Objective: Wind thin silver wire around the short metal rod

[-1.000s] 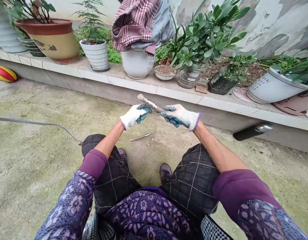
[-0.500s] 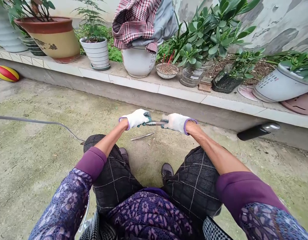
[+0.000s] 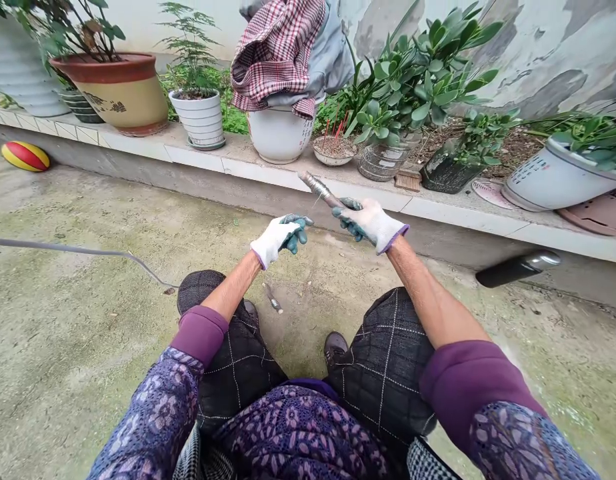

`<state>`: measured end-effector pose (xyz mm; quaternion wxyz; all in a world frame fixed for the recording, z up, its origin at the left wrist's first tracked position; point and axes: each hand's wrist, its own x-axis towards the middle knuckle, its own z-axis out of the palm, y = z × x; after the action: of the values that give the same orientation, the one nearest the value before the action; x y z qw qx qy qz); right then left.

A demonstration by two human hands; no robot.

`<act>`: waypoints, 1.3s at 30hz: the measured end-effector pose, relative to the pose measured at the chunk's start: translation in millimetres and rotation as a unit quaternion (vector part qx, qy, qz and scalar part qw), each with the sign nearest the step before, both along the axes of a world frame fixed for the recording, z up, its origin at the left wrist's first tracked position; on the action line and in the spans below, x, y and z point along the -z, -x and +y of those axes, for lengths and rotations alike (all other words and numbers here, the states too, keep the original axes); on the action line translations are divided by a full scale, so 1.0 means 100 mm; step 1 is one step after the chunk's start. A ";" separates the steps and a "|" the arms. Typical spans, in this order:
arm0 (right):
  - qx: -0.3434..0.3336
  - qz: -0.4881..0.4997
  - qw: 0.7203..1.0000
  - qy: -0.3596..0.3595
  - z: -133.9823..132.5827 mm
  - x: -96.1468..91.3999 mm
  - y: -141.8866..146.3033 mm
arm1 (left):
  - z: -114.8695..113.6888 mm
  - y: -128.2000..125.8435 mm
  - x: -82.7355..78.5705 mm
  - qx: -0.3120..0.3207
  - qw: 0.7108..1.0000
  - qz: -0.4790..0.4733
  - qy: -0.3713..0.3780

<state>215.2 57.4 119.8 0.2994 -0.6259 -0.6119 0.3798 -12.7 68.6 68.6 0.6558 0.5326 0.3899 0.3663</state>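
My right hand point(image 3: 372, 223), in a white glove with green fingers, is closed around the lower end of a short metal rod point(image 3: 317, 189) wound with thin wire. The rod tilts up and to the left in front of the ledge. My left hand point(image 3: 279, 237), gloved the same way, hangs a little lower and to the left, apart from the rod. Its fingers are curled in a pinch, and I cannot make out what they hold. A second small metal rod point(image 3: 273, 299) lies on the concrete by my left knee.
A tiled ledge point(image 3: 268, 170) runs across the back with several potted plants, a white pot point(image 3: 279, 133) draped with checked cloth and a small bowl point(image 3: 333, 150). A dark cylinder point(image 3: 518, 268) lies at the ledge foot on the right. A cable point(image 3: 88, 252) crosses the ground on the left, near a ball point(image 3: 25, 155).
Half a second ago both hands gripped the rod level between them. Now the left hand has come off it and the right hand has lifted the rod up and tilted it.
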 end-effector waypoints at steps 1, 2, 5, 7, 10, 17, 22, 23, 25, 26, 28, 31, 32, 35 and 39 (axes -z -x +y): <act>-0.015 0.050 0.999 0.014 -0.04 -0.03 0.00 | 0.00 0.00 0.01 0.001 1.000 0.008 0.000; -0.043 0.087 0.995 0.030 -0.08 -0.06 -0.01 | 0.00 -0.01 0.02 -0.001 1.000 0.023 -0.003; -0.162 0.105 0.976 0.102 -0.19 -0.11 -0.07 | 0.00 -0.02 -0.03 -0.009 0.996 0.088 -0.011; -0.231 0.060 0.959 0.152 -0.25 -0.09 -0.13 | -0.01 0.00 -0.08 0.003 0.992 0.122 -0.028; -0.280 -0.021 0.941 0.188 -0.32 -0.03 -0.20 | 0.00 0.02 -0.11 0.026 0.984 0.158 -0.074; -0.252 -0.312 0.903 0.151 -0.25 0.20 -0.09 | -0.08 -0.10 -0.04 0.061 0.949 0.293 -0.094; -0.175 -0.430 0.884 0.055 -0.07 0.23 -0.03 | -0.15 -0.15 -0.03 0.048 0.963 0.255 -0.077; -0.159 -0.430 0.888 0.033 -0.05 0.21 -0.05 | -0.13 -0.15 -0.01 0.038 0.971 0.228 -0.068; -0.136 -0.404 0.905 -0.004 -0.02 0.17 -0.10 | -0.10 -0.14 0.02 0.016 0.983 0.177 -0.049; -0.127 -0.386 0.914 -0.018 -0.02 0.16 -0.12 | -0.08 -0.13 0.03 0.007 0.987 0.158 -0.040; -0.115 -0.357 0.926 -0.039 0.00 0.14 -0.13 | -0.07 -0.13 0.04 -0.003 0.991 0.130 -0.032; -0.103 -0.324 0.938 -0.063 0.01 0.14 -0.10 | -0.09 -0.12 0.03 -0.006 0.995 0.098 -0.031; -0.097 -0.300 0.947 -0.061 0.01 0.14 -0.08 | -0.11 -0.12 0.02 -0.007 0.996 0.086 -0.031; -0.075 -0.157 0.985 -0.005 -0.05 0.09 -0.03 | -0.14 -0.10 0.01 -0.011 0.998 0.054 -0.027; -0.117 0.026 0.990 0.072 -0.25 -0.07 -0.04 | -0.15 -0.08 0.02 0.030 0.998 0.051 -0.020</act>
<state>218.8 32.6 126.9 0.2224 -0.5599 -0.6439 0.4716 -5.0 54.1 66.7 0.6348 0.5753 0.3995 0.3263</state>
